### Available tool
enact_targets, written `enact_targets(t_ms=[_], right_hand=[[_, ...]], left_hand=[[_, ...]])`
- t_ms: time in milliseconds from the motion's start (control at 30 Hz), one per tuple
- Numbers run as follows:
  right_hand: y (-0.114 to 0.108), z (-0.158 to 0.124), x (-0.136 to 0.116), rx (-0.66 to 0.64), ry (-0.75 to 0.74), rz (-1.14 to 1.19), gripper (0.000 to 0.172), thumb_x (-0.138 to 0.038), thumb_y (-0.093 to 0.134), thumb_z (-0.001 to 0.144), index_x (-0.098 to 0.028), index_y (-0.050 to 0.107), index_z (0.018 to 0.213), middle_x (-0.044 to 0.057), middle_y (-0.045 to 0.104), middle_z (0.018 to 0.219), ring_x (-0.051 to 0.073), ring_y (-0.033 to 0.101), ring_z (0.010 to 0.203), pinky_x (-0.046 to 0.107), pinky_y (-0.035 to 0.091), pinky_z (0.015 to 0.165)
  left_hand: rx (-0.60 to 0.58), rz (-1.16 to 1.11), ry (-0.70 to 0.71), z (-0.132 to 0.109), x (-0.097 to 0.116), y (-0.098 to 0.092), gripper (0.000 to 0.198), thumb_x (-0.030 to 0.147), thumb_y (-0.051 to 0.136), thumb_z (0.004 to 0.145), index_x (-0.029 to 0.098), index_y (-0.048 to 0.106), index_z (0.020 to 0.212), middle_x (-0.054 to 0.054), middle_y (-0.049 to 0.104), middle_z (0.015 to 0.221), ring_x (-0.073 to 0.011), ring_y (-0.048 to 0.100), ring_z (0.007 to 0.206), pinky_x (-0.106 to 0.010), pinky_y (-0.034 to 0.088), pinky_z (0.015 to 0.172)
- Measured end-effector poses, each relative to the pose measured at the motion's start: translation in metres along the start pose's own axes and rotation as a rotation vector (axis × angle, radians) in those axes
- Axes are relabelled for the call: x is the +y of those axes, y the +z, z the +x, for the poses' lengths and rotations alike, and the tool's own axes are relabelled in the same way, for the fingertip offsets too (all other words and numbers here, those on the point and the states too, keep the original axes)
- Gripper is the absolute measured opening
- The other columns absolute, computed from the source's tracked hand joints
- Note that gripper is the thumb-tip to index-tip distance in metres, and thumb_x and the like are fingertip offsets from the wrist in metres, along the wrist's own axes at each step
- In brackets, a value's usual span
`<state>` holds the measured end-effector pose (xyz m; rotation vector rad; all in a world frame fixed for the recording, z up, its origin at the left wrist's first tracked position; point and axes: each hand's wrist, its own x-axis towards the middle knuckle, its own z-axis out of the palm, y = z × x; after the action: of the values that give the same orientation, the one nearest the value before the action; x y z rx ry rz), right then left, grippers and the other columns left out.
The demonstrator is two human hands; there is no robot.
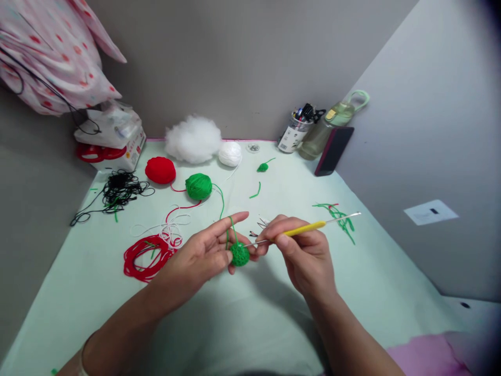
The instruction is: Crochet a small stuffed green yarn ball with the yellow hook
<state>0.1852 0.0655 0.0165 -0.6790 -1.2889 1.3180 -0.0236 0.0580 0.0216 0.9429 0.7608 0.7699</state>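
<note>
My left hand [213, 250] pinches a small round green crochet piece [240, 254] between thumb and fingers. Its index finger is stretched out, with green yarn looped over it and running down to the piece. My right hand [299, 250] grips a crochet hook [303, 229] by its yellow handle. One metal end of the hook reaches the top edge of the green piece; the other points away to the right. From the fingers the yarn leads back to a green yarn ball [198, 186] on the table.
Behind lie a red yarn ball [160, 170], white stuffing [193, 139] and a white yarn ball [230, 154]. Red cord [135, 261] and tangled black cord [121, 189] lie left, green scraps [340, 219] right. A pen holder [293, 136], bottle [319, 136] and phone [334, 151] stand at back right.
</note>
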Motion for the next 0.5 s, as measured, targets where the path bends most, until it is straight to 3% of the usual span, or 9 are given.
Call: enact_targets(t_ms=[500], right_hand=[[0.0025, -0.0012, 0.0051, 0.041, 0.092, 0.014, 0.013, -0.034, 0.075, 0.094, -0.021, 0.079, 0.093, 0.002, 0.074, 0.076, 0.015, 0.069, 0.065, 0.028, 0.057, 0.061]], left_hand=[[0.004, 0.077, 0.011, -0.0007, 0.0006, 0.0028, 0.061, 0.028, 0.062, 0.097, 0.029, 0.045, 0.156, -0.006, 0.067, 0.120, -0.0259, 0.062, 0.121, -0.041, 0.043, 0.105]])
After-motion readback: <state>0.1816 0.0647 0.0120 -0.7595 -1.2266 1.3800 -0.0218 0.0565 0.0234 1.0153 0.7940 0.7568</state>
